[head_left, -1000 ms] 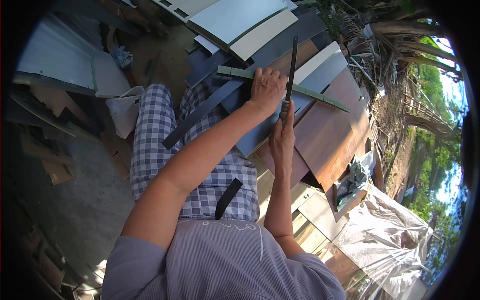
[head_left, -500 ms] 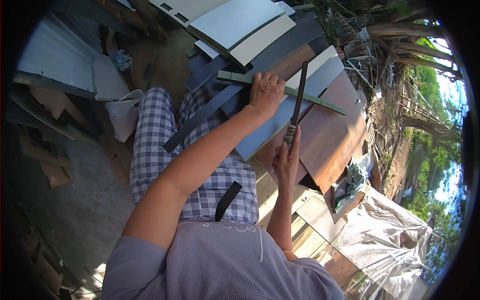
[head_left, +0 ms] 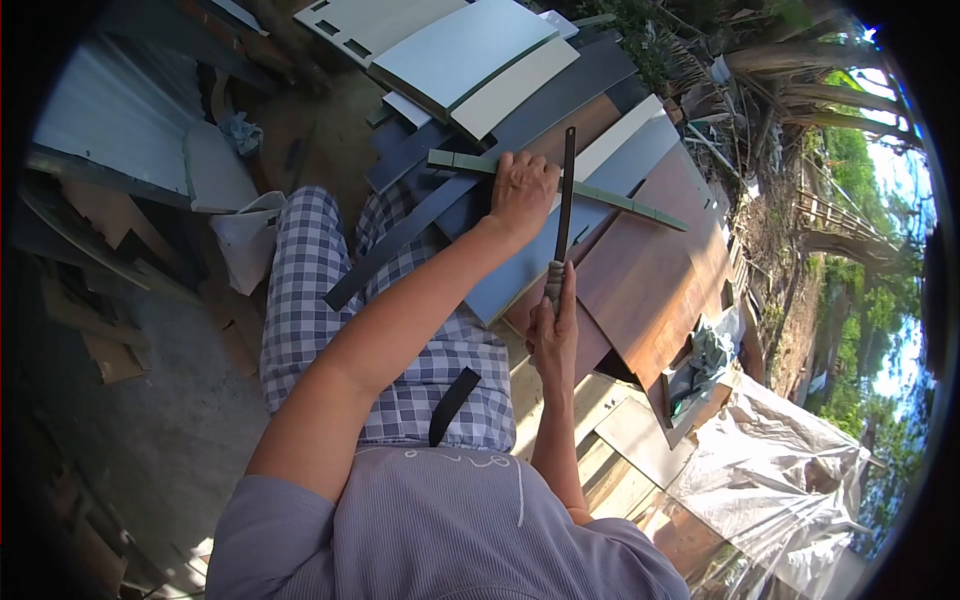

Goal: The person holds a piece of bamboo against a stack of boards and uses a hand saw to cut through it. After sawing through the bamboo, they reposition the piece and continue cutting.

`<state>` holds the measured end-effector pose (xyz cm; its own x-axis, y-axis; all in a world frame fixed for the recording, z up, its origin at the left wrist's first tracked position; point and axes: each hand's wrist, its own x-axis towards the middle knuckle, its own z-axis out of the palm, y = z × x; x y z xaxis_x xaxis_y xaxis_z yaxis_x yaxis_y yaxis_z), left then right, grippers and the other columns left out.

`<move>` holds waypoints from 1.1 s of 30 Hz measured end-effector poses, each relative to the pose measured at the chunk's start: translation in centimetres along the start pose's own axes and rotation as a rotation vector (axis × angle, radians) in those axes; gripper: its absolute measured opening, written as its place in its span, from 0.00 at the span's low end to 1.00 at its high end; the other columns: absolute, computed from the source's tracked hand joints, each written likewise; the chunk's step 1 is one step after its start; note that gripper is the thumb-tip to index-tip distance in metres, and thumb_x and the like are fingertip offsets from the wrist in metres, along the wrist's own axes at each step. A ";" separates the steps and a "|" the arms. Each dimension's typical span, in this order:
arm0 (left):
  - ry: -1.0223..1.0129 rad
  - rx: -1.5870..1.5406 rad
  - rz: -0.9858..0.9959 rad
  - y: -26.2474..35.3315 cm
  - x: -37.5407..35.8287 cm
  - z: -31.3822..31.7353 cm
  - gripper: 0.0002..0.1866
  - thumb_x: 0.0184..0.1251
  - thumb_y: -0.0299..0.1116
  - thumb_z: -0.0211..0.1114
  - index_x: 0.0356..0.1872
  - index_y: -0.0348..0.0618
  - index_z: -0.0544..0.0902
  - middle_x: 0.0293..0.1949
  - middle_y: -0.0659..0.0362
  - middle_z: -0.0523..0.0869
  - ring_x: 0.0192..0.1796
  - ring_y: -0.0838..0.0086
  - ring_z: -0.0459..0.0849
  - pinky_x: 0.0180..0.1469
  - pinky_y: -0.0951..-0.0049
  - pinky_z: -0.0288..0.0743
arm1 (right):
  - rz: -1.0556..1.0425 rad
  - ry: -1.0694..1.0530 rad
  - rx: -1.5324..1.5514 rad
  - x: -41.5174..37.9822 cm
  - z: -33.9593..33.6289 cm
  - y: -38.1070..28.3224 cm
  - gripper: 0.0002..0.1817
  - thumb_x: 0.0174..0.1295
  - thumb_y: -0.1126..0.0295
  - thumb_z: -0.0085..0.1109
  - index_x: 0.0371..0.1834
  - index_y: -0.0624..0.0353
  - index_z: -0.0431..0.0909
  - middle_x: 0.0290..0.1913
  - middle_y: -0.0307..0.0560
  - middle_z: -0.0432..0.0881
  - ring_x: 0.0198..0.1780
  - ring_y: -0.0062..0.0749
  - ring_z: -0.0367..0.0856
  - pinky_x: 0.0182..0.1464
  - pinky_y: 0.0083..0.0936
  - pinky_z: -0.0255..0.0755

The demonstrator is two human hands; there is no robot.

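Note:
My left hand [head_left: 525, 196] is closed over a long thin green strip [head_left: 630, 205], which lies slantwise across the stacked boards. Wrapped round the pale handle of a long dark blade [head_left: 567, 190] is my right hand [head_left: 553, 325]. The blade points away from me and crosses the strip just right of my left hand. Beneath both lie a blue-grey board [head_left: 535, 260] and a brown wooden board [head_left: 650, 275]. A narrow dark strip [head_left: 400, 235] runs from under my left forearm's far side down over my checked trousers.
White and cream panels [head_left: 465, 50] are piled at the far side. A white bag [head_left: 248, 245] hangs by my knee at the left. Crumpled plastic sheeting [head_left: 780, 470] covers things at the lower right. Dry branches and trunks [head_left: 800, 60] stand at the upper right.
My right hand has moved left with the blade, which now crosses the green strip close beside my left hand and stands more upright in view. My left hand has shifted slightly left with the strip.

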<state>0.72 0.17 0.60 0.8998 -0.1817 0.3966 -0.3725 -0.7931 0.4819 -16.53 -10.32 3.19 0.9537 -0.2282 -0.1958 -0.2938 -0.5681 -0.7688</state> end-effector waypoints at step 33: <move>-0.096 0.000 -0.036 0.3 0.3 -0.6 0.06 0.63 0.29 0.57 0.37 0.48 0.83 0.39 0.59 0.83 0.49 0.69 0.78 0.54 0.64 0.62 | 0.054 0.005 -0.075 1.8 0.1 -2.3 0.32 0.73 0.70 0.40 0.78 0.33 0.48 0.22 0.35 0.67 0.18 0.15 0.63 0.18 0.18 0.61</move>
<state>0.73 0.25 1.29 0.9303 -0.2082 0.3020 -0.3396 -0.7999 0.4948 -14.09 -9.35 4.52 0.9363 -0.2634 -0.2325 -0.3485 -0.6123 -0.7097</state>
